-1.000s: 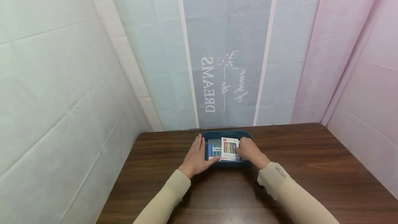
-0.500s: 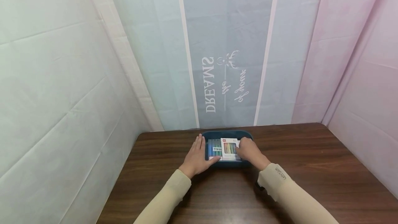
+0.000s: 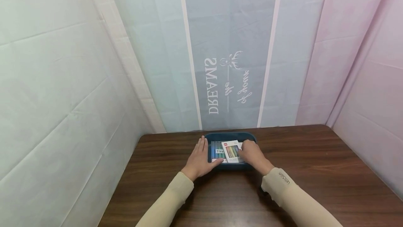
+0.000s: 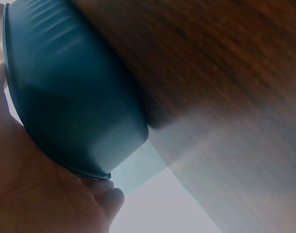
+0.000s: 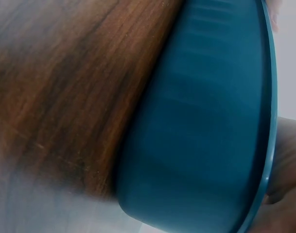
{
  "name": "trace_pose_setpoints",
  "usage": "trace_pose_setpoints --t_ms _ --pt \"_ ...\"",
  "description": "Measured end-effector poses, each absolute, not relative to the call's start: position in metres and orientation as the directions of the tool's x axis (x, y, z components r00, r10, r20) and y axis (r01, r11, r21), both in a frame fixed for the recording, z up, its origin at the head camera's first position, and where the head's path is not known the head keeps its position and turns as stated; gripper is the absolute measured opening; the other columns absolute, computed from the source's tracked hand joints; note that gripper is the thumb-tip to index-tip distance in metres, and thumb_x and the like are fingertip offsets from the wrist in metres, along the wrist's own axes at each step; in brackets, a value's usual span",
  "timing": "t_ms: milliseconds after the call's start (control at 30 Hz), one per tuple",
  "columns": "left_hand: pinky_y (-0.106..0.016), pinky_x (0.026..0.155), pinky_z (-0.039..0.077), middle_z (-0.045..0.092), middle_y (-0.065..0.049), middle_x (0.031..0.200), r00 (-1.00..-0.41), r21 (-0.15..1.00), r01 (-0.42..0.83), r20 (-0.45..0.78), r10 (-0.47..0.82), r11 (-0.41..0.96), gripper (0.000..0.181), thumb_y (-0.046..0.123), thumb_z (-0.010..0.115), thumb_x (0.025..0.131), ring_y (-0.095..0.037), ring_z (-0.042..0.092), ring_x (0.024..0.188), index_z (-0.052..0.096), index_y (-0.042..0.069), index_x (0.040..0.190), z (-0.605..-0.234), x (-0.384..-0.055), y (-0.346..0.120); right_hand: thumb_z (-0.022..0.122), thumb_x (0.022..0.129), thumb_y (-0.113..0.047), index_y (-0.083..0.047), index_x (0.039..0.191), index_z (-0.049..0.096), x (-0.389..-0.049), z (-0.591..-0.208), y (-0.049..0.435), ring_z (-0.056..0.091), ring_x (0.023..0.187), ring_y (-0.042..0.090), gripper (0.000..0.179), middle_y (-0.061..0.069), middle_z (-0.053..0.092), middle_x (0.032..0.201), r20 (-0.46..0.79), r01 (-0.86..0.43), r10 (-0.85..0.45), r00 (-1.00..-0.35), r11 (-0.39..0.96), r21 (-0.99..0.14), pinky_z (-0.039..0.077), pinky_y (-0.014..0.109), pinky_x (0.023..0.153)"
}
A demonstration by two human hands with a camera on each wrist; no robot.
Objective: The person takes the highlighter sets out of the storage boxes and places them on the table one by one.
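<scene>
A dark teal plastic basket (image 3: pixel 231 166) stands near the far table edge. Inside, at its left, lies a clear pack of blue and green sticks (image 3: pixel 214 147). A white box with a window of coloured sticks (image 3: pixel 232 151) leans tilted over that pack's right part. My left hand (image 3: pixel 199 158) rests on the basket's left rim, fingers straight and thumb reaching over the front rim. Curled fingers of my right hand (image 3: pixel 253 153) reach into the basket's right end and pinch the white box at its right edge. More white packaging shows by that hand, mostly hidden.
The brown wooden table (image 3: pixel 315 171) runs around the basket on both sides and in front. Behind it hangs a pale striped curtain (image 3: pixel 233 27) with printed lettering. Light fabric walls rise at left and right.
The white box has turned, its top swinging leftward so that it now lies slanted. The left hand and the basket stay in place; the right hand has barely moved.
</scene>
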State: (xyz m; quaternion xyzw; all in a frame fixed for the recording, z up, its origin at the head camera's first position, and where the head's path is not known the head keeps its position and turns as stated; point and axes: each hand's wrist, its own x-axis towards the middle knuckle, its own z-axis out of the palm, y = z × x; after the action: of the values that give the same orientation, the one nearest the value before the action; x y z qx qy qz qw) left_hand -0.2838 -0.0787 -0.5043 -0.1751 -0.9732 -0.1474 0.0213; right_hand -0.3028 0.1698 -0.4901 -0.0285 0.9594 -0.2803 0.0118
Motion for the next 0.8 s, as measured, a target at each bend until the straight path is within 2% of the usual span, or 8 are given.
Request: trace_pose_setpoints --t_ms 233,533,800 --pt "-0.043 0.122 0.021 0.005 -0.012 0.168 -0.936 0.275 0.351 0.099 0.337 0.895 0.118 0.09 0.033 0.082 -0.027 0.01 0.155 0.014 0.004 0.16 -0.505 -0.283 -0.078 0.066 0.089 -0.014 -0.003 0.079 0.069 -0.3 -0.492 0.17 0.053 0.059 0.019 0.016 0.004 0.06 0.066 0.042 -0.074 -0.061 -0.997 0.831 -0.552 0.043 0.029 0.052" --pt "-0.044 0.121 0.022 0.005 -0.013 0.168 -0.942 0.26 0.336 0.092 0.323 0.905 0.12 0.092 0.031 0.08 -0.028 0.013 0.154 0.013 0.004 0.16 -0.501 -0.281 -0.076 0.071 0.087 -0.018 0.002 0.093 0.068 -0.301 -0.492 0.173 0.057 0.069 0.02 0.021 0.011 0.067 0.085 0.106 -0.099 -0.047 -0.993 0.823 -0.56 0.049 0.031 0.06" --pt "-0.043 0.122 0.022 0.003 -0.012 0.169 -0.944 0.265 0.33 0.077 0.321 0.906 0.12 0.092 0.03 0.081 -0.027 0.011 0.154 0.011 0.004 0.161 -0.499 -0.281 -0.076 0.074 0.088 -0.022 -0.004 0.096 0.068 -0.304 -0.489 0.181 0.059 0.072 0.017 0.021 0.006 0.066 0.084 0.101 -0.12 -0.072 -0.992 0.762 -0.636 0.052 0.03 0.063"
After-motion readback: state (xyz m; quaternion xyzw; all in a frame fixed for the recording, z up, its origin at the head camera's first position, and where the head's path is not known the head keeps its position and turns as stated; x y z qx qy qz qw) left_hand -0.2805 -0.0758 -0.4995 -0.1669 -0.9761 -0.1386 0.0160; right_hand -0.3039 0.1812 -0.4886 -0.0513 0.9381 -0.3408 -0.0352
